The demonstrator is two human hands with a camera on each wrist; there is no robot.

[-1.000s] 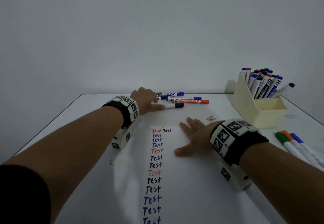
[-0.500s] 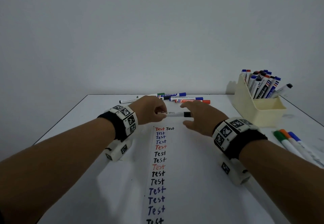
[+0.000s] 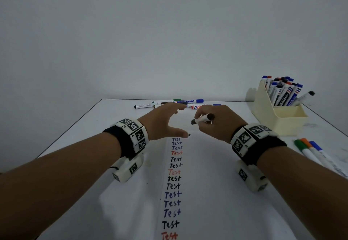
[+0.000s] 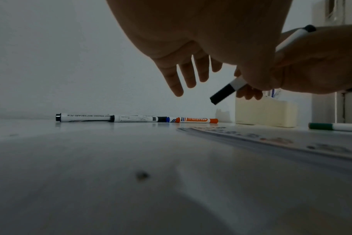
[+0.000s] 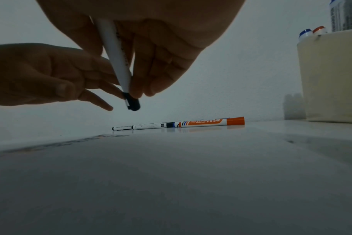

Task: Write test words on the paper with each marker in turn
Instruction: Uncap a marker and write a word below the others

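While your right hand (image 3: 216, 123) grips a capped black marker (image 3: 202, 118) above the paper (image 3: 207, 192) (a column of "Test" written), your left hand (image 3: 165, 123) hovers spread, empty; box markers (image 3: 282, 93) remain.

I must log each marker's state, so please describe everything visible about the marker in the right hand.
The marker is slim, with a white, plastic-looking barrel, small dark print along it, a black cap at one end and a black plug at the other. The right hand grips its barrel with curled fingers, holding it tilted above the paper, clear of the surface. The cap looks still on. The open left hand is beside it, not touching.
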